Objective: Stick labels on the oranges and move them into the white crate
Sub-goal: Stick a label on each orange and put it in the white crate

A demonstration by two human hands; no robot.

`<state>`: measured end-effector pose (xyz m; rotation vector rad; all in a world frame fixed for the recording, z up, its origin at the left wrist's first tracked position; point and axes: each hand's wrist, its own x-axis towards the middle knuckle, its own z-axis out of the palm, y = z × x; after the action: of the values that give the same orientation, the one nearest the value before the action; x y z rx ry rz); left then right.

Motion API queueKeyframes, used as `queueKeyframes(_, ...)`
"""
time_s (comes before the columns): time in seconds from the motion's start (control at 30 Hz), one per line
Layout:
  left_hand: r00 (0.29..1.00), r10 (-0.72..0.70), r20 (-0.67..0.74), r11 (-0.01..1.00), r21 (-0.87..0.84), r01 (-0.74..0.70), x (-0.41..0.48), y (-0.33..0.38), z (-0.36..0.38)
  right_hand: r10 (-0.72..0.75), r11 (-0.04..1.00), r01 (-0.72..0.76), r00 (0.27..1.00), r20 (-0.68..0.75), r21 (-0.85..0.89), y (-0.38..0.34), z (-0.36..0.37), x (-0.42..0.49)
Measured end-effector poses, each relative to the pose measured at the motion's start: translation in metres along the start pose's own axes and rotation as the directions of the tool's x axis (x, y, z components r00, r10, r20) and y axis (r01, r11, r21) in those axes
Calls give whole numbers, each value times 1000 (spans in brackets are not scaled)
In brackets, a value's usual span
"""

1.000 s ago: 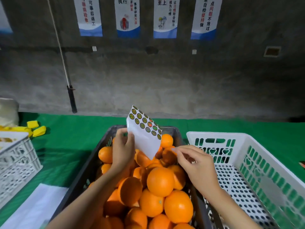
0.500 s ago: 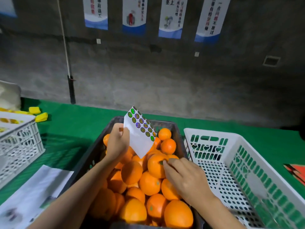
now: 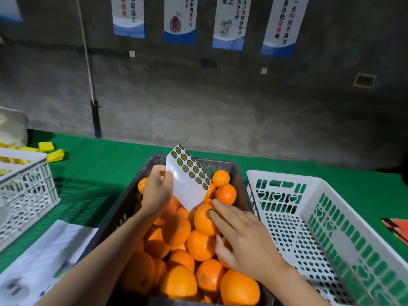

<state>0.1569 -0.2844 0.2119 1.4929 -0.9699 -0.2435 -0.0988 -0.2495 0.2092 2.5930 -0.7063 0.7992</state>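
While the left hand [image 3: 157, 188] pinches the label sheet [image 3: 189, 184], the right hand [image 3: 242, 237], fingers straight, presses a label [image 3: 209, 213] onto a likely firm, smooth orange [image 3: 202, 224], best cupped whole.

I see a green surface [image 3: 106, 166] before me. On it sit a dark crate [image 3: 125, 206] in the middle, a white crate [image 3: 284, 176] just beside it on the right, another white basket [image 3: 26, 191] at left, a paper sheet [image 3: 44, 257] and yellow pieces [image 3: 55, 155].

Orange oranges [image 3: 176, 228], dark grey crate [image 3: 132, 195], white perforated crate [image 3: 287, 177], green tablecloth [image 3: 99, 164]
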Motion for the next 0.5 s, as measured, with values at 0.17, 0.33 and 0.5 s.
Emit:
queueKeyframes(0.17, 1000, 18, 21, 999, -43, -17, -2, 4, 1, 36, 995, -58, 968, 250, 84, -4, 1, 10)
queueKeyframes(0.33, 1000, -18, 13, 999, -46, 18, -2, 2, 0, 131, 973, -177, 952, 276, 150, -2, 9, 11)
queueKeyframes(0.5, 999, -8, 51, 998, -60, 11, -1, 0, 2, 175, 865, -337, 897, 406, 371, 0, 17, 12)
